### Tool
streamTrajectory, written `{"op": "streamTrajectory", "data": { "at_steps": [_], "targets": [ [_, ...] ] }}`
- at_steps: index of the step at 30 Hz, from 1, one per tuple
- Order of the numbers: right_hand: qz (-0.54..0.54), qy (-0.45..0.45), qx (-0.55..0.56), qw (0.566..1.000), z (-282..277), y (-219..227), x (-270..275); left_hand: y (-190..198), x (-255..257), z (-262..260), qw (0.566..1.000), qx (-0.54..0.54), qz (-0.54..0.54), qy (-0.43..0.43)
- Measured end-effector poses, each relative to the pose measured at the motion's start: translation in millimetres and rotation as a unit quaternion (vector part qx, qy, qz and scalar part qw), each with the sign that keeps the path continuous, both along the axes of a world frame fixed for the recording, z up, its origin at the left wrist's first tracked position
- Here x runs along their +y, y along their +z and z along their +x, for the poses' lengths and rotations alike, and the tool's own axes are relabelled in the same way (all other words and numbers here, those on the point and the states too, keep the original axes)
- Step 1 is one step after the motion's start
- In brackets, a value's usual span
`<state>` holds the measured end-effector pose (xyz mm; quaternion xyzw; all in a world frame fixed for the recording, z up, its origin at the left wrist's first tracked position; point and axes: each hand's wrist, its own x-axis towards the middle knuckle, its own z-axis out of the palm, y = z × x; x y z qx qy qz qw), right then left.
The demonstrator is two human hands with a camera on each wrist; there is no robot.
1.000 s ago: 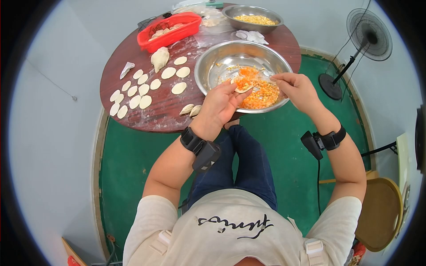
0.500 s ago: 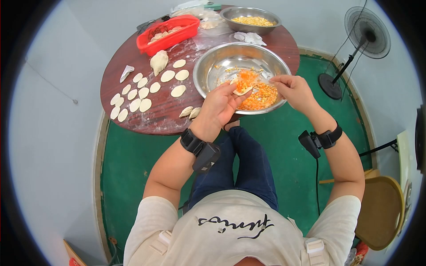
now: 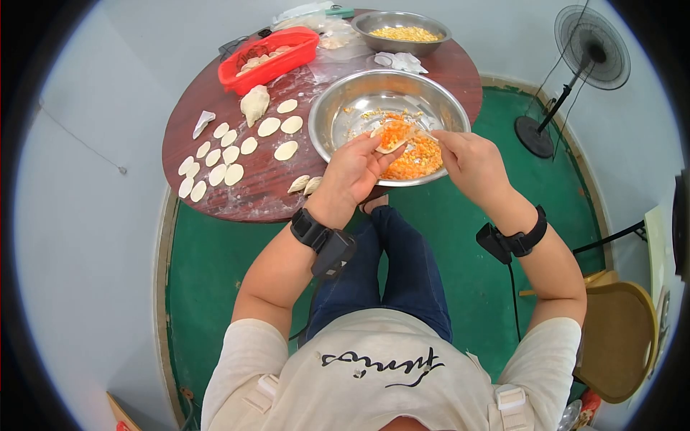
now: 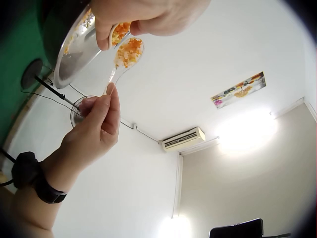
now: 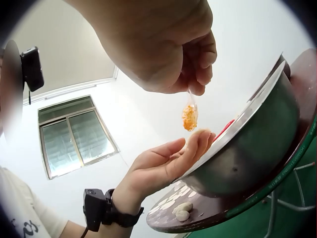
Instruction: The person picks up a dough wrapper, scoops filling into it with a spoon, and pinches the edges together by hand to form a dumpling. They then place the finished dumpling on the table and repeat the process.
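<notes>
Filling seems the step in hand: the left hand (image 3: 353,171) grips a dough wrapper (image 3: 392,150) between thumb and fingers; near it, the right hand (image 3: 474,164) pinches a loaded spoon (image 4: 113,76). Next likely calls for gentle tipping, wrapper level.

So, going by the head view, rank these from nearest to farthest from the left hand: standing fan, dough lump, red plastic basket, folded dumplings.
From the left hand:
1. Folded dumplings: close on its left.
2. Dough lump: farther left and forward.
3. Red plastic basket: just beyond the lump.
4. Standing fan: far right.
</notes>
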<state>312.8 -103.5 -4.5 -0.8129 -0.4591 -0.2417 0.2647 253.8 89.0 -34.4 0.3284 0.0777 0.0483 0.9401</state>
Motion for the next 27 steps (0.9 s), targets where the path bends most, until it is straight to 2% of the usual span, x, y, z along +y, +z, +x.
{"op": "streamTrajectory", "data": {
  "at_steps": [4, 8, 11, 13, 16, 19, 27],
  "targets": [
    [-0.034, -0.024, -0.054, 0.998, 4, -4, -2, -2, 1, 1, 1.0, -0.005, 0.003, -0.003],
    [-0.034, -0.059, -0.036, 0.997, 12, -5, -3, -3, 1, 2, 1.0, -0.005, 0.004, 0.004],
    [-0.016, -0.053, -0.037, 0.998, 12, -5, -4, -2, 1, 1, 1.0, -0.003, 0.025, -0.002],
    [0.048, -0.017, -0.036, 0.998, 9, -1, -4, -2, 1, 2, 0.999, 0.002, 0.033, 0.002],
    [0.064, 0.018, -0.016, 0.998, -3, 3, -1, 0, 1, 3, 0.999, 0.001, 0.032, -0.006],
    [0.031, 0.009, -0.001, 0.999, -7, -4, 2, 1, 0, 3, 0.999, -0.004, 0.027, -0.023],
    [0.04, -0.017, 0.028, 0.999, 6, -10, -1, 1, 0, 3, 0.999, 0.003, 0.034, -0.021]
  ]
}}
